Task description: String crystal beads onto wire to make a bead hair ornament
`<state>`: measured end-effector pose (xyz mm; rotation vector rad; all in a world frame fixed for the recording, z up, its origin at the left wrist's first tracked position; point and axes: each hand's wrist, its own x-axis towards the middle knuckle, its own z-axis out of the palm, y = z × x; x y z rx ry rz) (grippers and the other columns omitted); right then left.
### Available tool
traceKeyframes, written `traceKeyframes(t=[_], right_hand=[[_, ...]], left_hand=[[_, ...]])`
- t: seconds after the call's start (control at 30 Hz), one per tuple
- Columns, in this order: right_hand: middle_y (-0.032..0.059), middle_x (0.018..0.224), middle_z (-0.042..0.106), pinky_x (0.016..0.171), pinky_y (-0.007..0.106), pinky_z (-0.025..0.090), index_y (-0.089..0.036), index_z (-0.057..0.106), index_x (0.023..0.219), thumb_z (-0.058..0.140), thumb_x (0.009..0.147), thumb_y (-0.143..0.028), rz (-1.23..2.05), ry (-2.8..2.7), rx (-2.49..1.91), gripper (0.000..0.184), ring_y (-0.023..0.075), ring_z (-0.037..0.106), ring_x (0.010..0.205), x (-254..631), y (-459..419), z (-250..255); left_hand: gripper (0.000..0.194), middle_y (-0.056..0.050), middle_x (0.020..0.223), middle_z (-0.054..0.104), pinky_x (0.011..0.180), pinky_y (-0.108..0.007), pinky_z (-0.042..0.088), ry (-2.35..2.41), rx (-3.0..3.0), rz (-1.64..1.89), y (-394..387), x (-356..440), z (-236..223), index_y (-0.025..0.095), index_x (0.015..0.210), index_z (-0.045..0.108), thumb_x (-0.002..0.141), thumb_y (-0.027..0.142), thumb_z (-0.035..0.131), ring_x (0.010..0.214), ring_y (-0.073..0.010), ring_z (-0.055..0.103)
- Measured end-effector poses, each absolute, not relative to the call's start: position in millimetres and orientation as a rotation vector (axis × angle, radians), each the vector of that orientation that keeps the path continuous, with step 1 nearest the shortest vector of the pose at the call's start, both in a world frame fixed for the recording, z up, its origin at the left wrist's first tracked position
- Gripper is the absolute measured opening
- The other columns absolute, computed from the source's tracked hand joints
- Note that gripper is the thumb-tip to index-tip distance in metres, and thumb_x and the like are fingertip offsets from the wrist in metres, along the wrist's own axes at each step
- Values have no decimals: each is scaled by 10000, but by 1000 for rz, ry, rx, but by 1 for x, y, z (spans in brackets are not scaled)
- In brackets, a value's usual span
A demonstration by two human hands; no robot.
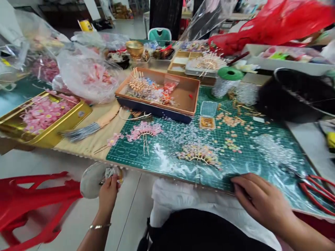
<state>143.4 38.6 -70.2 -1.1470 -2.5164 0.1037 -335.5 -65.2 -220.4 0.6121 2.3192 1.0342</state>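
Note:
My left hand (108, 190), with a bracelet at the wrist, is below the table's front left edge. Its fingers are closed on a small whitish and golden thing, too blurred to name, beside a pale round piece (91, 179). My right hand (259, 198) rests at the front edge of the green cutting mat (141, 157), fingers loosely bent, thumb apart, nothing visible in them. Close to it lie a beaded hair comb (200, 153) and red-handled scissors (314, 190). Further left are a pink flower comb (143, 131) and a pink flower hairpin (113, 140).
A gold tin (52, 136) of pink flowers stands left, near a brush (89, 127). An orange box (157, 94) holds ornaments. Clear beads (274, 150), a green wire spool (230, 78) and a black container (298, 94) are on the right. A red stool (34, 205) stands lower left.

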Motion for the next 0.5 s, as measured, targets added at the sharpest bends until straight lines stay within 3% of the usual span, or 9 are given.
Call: traceKeyframes(t=[0.07,0.2,0.33,0.5], right_hand=[[58,901,699,715,359,566,-219,603,1078,565,914,-162,79,-2504,-1082,178,221,697,780,146,38,-70],[67,931,694,743,319,546,-182,596,1102,547,935,-142,30,-2469,-1018,179,184,680,817,167,31,-65],[96,1029,692,804,339,536,-165,599,1168,549,952,-161,-17,-2440,-1077,222,200,683,894,199,21,-59],[114,1099,690,823,349,548,-159,595,1190,516,975,-204,-64,-2387,-1189,234,215,699,941,243,7,-60]], left_hand=[[314,5,562,577,594,-307,442,2308,877,1032,-67,-311,-190,161,726,698,910,393,594,566,-173,546],[200,-22,644,676,730,-313,478,2147,1388,1072,-61,-262,-120,189,696,716,824,333,663,668,-185,624],[134,-20,725,718,674,-253,486,1661,2336,1033,-38,-201,-60,168,858,686,901,122,568,659,-141,650],[186,-46,886,741,743,-295,541,1409,2725,882,-7,-129,-31,159,1054,669,941,125,526,773,-169,683]])
